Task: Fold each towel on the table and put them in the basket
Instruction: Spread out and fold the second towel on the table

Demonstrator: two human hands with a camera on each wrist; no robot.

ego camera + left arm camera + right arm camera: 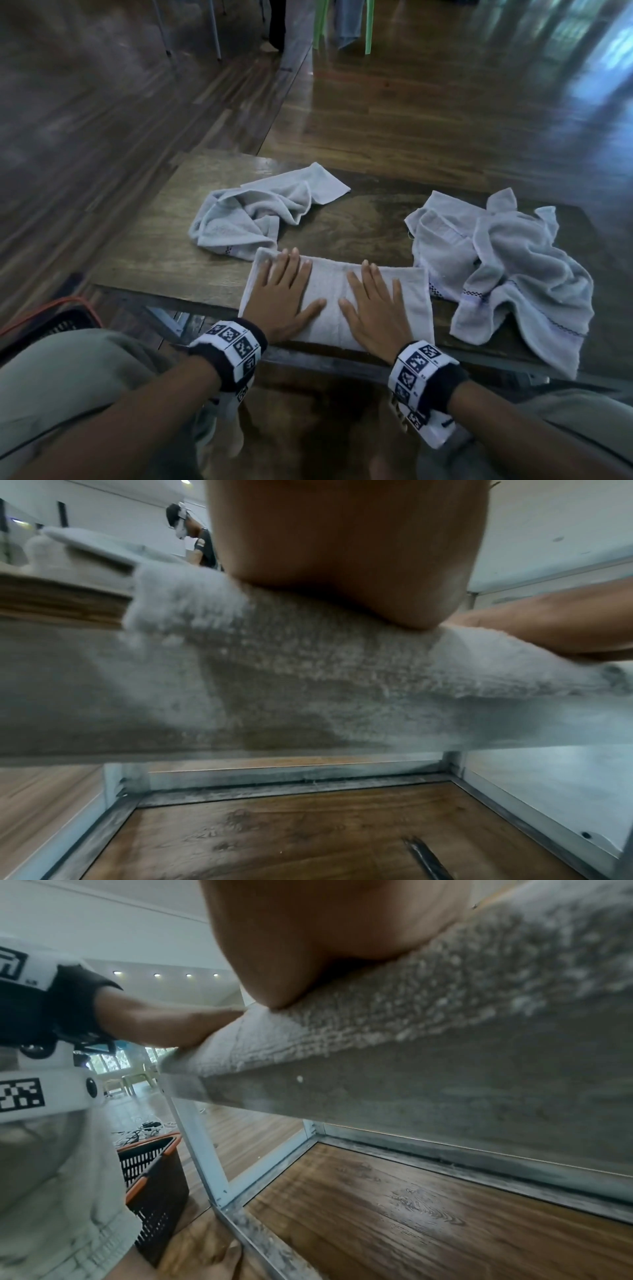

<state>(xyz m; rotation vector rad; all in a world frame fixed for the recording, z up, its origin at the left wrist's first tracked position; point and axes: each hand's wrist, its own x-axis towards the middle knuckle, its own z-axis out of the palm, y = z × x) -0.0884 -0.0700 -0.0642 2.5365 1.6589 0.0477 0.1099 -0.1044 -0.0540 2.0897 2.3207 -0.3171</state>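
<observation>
A folded pale grey towel [334, 291] lies flat at the near edge of the wooden table [359, 226]. My left hand [284, 291] presses flat on its left half with straight, spread fingers. My right hand [373, 305] presses flat on its right half the same way. In the left wrist view the heel of my left hand [342, 555] sits on the towel's edge [308, 653]; the right wrist view shows my right palm [325, 934] on the towel [342, 1026]. Two crumpled towels lie behind, one at the left [253, 216], one at the right [507, 267]. The black basket [51, 322] with an orange rim stands on the floor at my left.
The basket [154, 1177] stands beside the table's pale metal leg [195, 1137], next to my left knee [68, 377]. A green chair [342, 24] and metal legs stand far off on the wooden floor. Another person [195, 539] is in the background.
</observation>
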